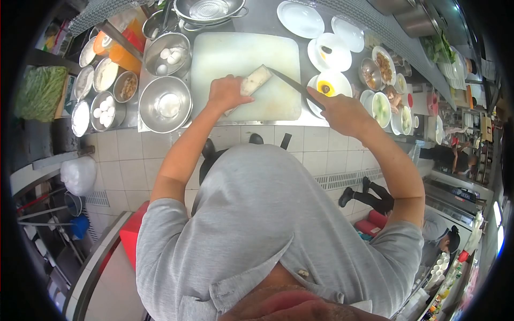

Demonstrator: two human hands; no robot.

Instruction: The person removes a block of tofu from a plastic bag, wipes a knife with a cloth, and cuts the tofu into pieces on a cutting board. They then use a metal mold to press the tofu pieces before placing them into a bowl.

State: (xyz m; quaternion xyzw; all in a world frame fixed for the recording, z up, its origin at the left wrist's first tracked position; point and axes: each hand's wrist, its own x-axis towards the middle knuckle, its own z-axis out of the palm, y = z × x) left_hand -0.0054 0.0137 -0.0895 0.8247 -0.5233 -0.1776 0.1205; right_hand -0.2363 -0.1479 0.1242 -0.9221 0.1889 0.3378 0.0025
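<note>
My left hand point(227, 94) is closed around a pale, speckled, log-shaped piece of food point(257, 80), which lies at a slant over the white cutting board point(214, 59). Part of the piece is hidden under the palm and fingers. A kitchen knife point(292, 83) is gripped by its handle in my right hand point(345, 112), just off the board's right side. The blade points left across the board, its tip right at the far end of the piece.
Left of the board stand a steel bowl with eggs point(179, 41) and a second steel bowl point(145, 109). White plates point(300, 19) and a dish with yellow contents point(342, 85) sit to the right. Bowls of ingredients point(381, 109) stand farther right. Other people are at the right.
</note>
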